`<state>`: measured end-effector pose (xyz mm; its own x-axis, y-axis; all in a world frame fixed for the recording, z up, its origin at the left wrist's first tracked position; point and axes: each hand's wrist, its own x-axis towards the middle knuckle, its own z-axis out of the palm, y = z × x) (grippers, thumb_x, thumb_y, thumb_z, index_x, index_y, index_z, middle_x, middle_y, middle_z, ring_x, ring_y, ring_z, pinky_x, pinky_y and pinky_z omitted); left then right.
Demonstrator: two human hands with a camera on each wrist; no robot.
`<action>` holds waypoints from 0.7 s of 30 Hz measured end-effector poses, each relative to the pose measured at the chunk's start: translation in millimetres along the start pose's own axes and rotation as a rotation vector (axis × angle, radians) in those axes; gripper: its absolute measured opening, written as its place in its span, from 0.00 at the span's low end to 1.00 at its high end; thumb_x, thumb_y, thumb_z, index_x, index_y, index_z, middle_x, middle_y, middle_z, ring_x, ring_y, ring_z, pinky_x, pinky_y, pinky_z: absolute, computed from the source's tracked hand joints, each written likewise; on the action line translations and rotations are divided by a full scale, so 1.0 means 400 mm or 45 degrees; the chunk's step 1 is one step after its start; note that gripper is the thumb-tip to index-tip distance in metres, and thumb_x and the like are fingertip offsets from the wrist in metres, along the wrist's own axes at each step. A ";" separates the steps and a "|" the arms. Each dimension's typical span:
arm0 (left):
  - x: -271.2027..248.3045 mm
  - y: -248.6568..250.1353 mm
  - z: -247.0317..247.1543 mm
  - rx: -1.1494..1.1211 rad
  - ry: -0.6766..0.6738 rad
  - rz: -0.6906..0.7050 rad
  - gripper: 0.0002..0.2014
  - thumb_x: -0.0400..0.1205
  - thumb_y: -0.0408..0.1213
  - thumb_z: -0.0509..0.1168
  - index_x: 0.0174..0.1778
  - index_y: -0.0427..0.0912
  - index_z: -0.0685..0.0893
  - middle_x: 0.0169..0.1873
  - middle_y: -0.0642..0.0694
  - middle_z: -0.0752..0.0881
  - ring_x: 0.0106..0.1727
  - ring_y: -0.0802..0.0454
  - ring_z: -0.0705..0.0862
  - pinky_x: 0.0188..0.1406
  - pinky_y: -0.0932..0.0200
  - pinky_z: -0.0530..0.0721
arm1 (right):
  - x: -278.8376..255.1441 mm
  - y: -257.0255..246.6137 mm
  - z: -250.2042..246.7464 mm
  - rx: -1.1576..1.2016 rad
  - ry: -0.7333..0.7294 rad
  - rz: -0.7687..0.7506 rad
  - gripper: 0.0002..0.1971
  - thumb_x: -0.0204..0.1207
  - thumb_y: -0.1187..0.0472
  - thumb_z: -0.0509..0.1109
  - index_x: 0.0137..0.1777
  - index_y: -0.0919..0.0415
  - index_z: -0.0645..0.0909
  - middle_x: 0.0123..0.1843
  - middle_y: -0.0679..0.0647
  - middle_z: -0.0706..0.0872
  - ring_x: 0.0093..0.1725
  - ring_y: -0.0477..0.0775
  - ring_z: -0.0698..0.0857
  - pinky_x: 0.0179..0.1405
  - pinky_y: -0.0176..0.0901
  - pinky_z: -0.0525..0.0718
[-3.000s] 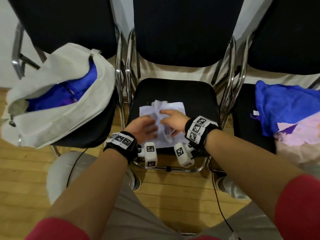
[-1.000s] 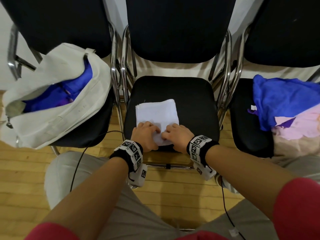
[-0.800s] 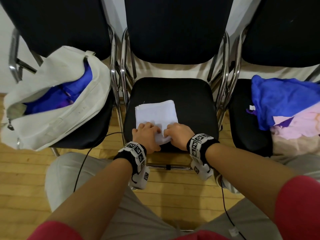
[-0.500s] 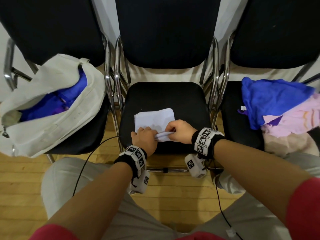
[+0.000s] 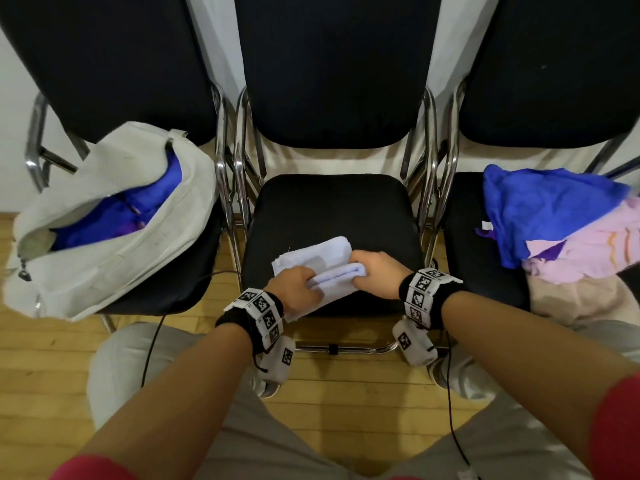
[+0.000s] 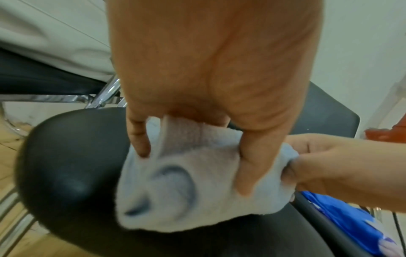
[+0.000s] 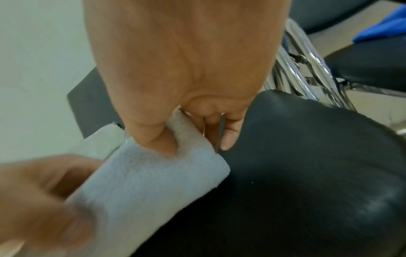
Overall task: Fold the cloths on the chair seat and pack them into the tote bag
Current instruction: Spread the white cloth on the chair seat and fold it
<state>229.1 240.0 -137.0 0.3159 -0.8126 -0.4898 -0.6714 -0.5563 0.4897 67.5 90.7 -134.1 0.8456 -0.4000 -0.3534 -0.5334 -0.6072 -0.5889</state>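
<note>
A pale blue-white cloth (image 5: 313, 259) lies partly folded on the black seat (image 5: 332, 206) of the middle chair. My left hand (image 5: 296, 292) pinches its near left edge, thumb on top (image 6: 252, 165). My right hand (image 5: 375, 273) pinches the near right end, where the cloth (image 7: 153, 177) bends into a raised fold. In the left wrist view the cloth (image 6: 180, 191) sags off the seat's front. The cream tote bag (image 5: 114, 223) lies open on the left chair with blue cloth (image 5: 114, 220) inside.
On the right chair sits a heap of loose cloths: blue (image 5: 540, 209), pink (image 5: 588, 251) and beige (image 5: 581, 299). Chrome chair frames (image 5: 230, 188) stand between the seats. Wooden floor (image 5: 52, 375) and my knees lie below.
The cloth lay flat as a folded rectangle under both hands. Now both hands have lifted its near edge and carry it up and away from me, making a new fold.
</note>
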 end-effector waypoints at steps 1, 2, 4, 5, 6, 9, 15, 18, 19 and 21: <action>-0.003 -0.009 -0.001 0.035 -0.022 -0.030 0.12 0.77 0.50 0.71 0.52 0.49 0.83 0.45 0.49 0.84 0.49 0.48 0.84 0.53 0.51 0.86 | 0.003 -0.006 -0.008 0.051 0.016 0.023 0.05 0.80 0.59 0.67 0.46 0.46 0.76 0.45 0.48 0.83 0.44 0.47 0.83 0.43 0.41 0.80; -0.006 -0.018 -0.002 0.058 -0.034 -0.050 0.15 0.74 0.50 0.73 0.54 0.50 0.82 0.47 0.49 0.85 0.50 0.48 0.84 0.55 0.48 0.86 | 0.009 -0.009 -0.012 0.081 0.027 0.041 0.06 0.80 0.58 0.66 0.45 0.45 0.74 0.45 0.48 0.82 0.44 0.47 0.82 0.41 0.40 0.77; -0.008 -0.036 -0.003 0.040 -0.006 -0.069 0.17 0.73 0.47 0.74 0.54 0.48 0.82 0.48 0.48 0.85 0.51 0.46 0.84 0.56 0.48 0.86 | 0.023 -0.008 -0.015 0.142 0.028 0.105 0.02 0.80 0.56 0.66 0.49 0.47 0.75 0.48 0.50 0.82 0.47 0.51 0.82 0.42 0.42 0.76; -0.008 -0.044 -0.005 -0.004 0.025 -0.071 0.16 0.74 0.46 0.73 0.55 0.46 0.82 0.49 0.47 0.85 0.51 0.46 0.84 0.55 0.50 0.86 | 0.031 -0.006 -0.013 0.180 0.039 0.146 0.03 0.80 0.56 0.65 0.52 0.50 0.75 0.49 0.52 0.82 0.48 0.53 0.83 0.44 0.44 0.78; -0.005 -0.052 -0.008 -0.058 0.061 -0.072 0.15 0.77 0.46 0.72 0.57 0.45 0.82 0.50 0.46 0.85 0.52 0.46 0.84 0.53 0.53 0.85 | 0.040 -0.003 -0.011 0.214 0.057 0.189 0.06 0.80 0.55 0.65 0.55 0.52 0.76 0.50 0.54 0.82 0.50 0.55 0.83 0.46 0.46 0.80; 0.010 -0.073 -0.023 -0.266 0.149 -0.079 0.13 0.81 0.44 0.69 0.58 0.44 0.82 0.50 0.45 0.85 0.51 0.47 0.85 0.50 0.55 0.84 | 0.061 -0.001 -0.003 0.283 0.132 0.290 0.09 0.82 0.54 0.63 0.58 0.56 0.75 0.50 0.56 0.83 0.49 0.57 0.84 0.47 0.48 0.81; 0.053 -0.109 -0.038 -0.507 0.317 -0.157 0.03 0.83 0.40 0.67 0.46 0.46 0.79 0.40 0.49 0.82 0.43 0.51 0.82 0.35 0.61 0.75 | 0.110 -0.006 0.003 0.268 0.233 0.380 0.11 0.84 0.52 0.63 0.61 0.57 0.73 0.49 0.57 0.82 0.49 0.58 0.84 0.44 0.48 0.81; 0.078 -0.120 -0.034 -0.556 0.359 -0.250 0.06 0.85 0.41 0.64 0.45 0.44 0.79 0.40 0.46 0.82 0.46 0.47 0.82 0.37 0.57 0.76 | 0.131 -0.013 0.005 0.211 0.239 0.407 0.14 0.85 0.51 0.62 0.63 0.59 0.73 0.51 0.60 0.84 0.50 0.61 0.85 0.50 0.55 0.85; 0.085 -0.124 -0.031 -0.549 0.379 -0.275 0.06 0.85 0.42 0.64 0.44 0.44 0.79 0.40 0.46 0.82 0.46 0.45 0.82 0.38 0.56 0.76 | 0.137 -0.012 0.006 0.192 0.237 0.416 0.14 0.85 0.51 0.61 0.63 0.60 0.73 0.52 0.61 0.84 0.51 0.62 0.86 0.52 0.57 0.86; 0.097 -0.125 -0.026 -0.522 0.416 -0.316 0.08 0.85 0.42 0.63 0.44 0.44 0.79 0.39 0.46 0.82 0.46 0.44 0.82 0.42 0.55 0.75 | 0.146 -0.008 0.011 0.185 0.224 0.436 0.15 0.86 0.50 0.60 0.63 0.62 0.74 0.55 0.62 0.84 0.52 0.63 0.85 0.54 0.57 0.85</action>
<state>282.1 234.4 -172.9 0.6654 -0.6243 -0.4094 -0.2564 -0.7061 0.6601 118.7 72.2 -156.1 0.5963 -0.6813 -0.4245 -0.7643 -0.3202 -0.5598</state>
